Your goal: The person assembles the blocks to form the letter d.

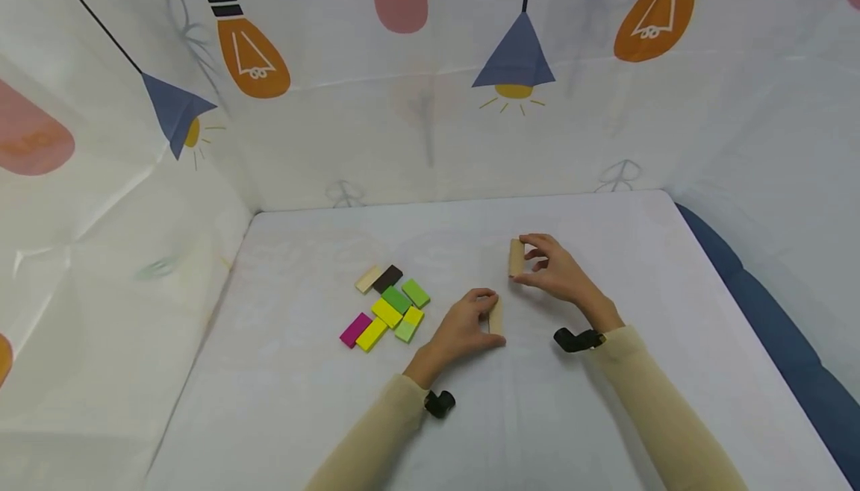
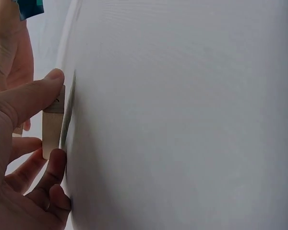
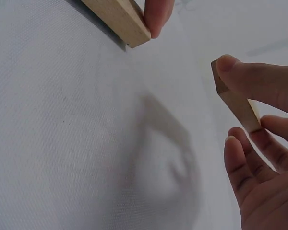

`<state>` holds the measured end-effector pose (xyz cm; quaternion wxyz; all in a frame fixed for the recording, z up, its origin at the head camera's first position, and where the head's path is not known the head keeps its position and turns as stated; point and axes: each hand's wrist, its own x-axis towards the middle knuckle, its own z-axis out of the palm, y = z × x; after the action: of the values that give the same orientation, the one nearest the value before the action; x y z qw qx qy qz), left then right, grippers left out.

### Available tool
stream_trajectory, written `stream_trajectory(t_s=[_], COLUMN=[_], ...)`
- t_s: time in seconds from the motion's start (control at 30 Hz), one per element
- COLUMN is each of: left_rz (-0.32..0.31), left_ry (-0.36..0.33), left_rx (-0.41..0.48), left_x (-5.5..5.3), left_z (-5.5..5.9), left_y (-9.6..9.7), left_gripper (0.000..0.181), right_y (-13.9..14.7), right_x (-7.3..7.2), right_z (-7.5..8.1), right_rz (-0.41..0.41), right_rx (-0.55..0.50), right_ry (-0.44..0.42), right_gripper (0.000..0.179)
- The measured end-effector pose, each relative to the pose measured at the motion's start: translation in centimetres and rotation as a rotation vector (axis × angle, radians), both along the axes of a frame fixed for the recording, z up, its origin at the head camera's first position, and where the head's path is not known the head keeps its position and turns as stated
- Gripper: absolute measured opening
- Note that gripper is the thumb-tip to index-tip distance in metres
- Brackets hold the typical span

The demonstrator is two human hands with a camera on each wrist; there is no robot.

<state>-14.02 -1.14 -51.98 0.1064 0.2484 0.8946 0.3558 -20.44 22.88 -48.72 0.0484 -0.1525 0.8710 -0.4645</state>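
My left hand pinches a pale wooden block lengthwise, thumb at the near end and fingers at the far end. In the left wrist view that block stands just at the white table surface. Farther back and to the right, my right hand grips a second pale wooden block by its two ends. The right wrist view shows this block held off the table, its shadow falling on the surface. The two blocks are apart from each other.
Left of my hands lies a loose group of small blocks: yellow, magenta, green, dark brown and pale wood. The white table meets printed curtains behind. A blue seat stands at the right.
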Motion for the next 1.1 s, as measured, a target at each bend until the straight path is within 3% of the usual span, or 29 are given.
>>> stream_trajectory(t_s=[0.33, 0.43, 0.67, 0.9, 1.1], left_rz=[-0.008, -0.022, -0.058, -0.049, -0.048], left_ry=[0.129, 0.137, 0.057, 0.081, 0.082], left_rx=[-0.165, -0.179, -0.048, 0.027, 0.053], left_x=[0.0, -0.1, -0.2, -0.1, 0.1], left_z=[-0.1, -0.1, -0.2, -0.3, -0.2], left_y=[2.0, 2.2, 1.4, 0.9, 1.1], left_gripper=[0.078, 0.077, 0.069, 0.050, 0.047], right_y=[0.4, 0.4, 0.2, -0.3, -0.2], right_x=[0.0, 0.0, 0.1, 0.3, 0.2], right_z=[-0.7, -1.1, -2.1, -2.4, -3.0], right_rz=[-0.011, -0.030, -0.048, -0.022, 0.008], right_rx=[-0.008, -0.007, 0.003, 0.011, 0.038], right_ry=[-0.011, -0.020, -0.053, -0.032, -0.039], right_gripper=[0.080, 0.079, 0.077, 0.075, 0.075])
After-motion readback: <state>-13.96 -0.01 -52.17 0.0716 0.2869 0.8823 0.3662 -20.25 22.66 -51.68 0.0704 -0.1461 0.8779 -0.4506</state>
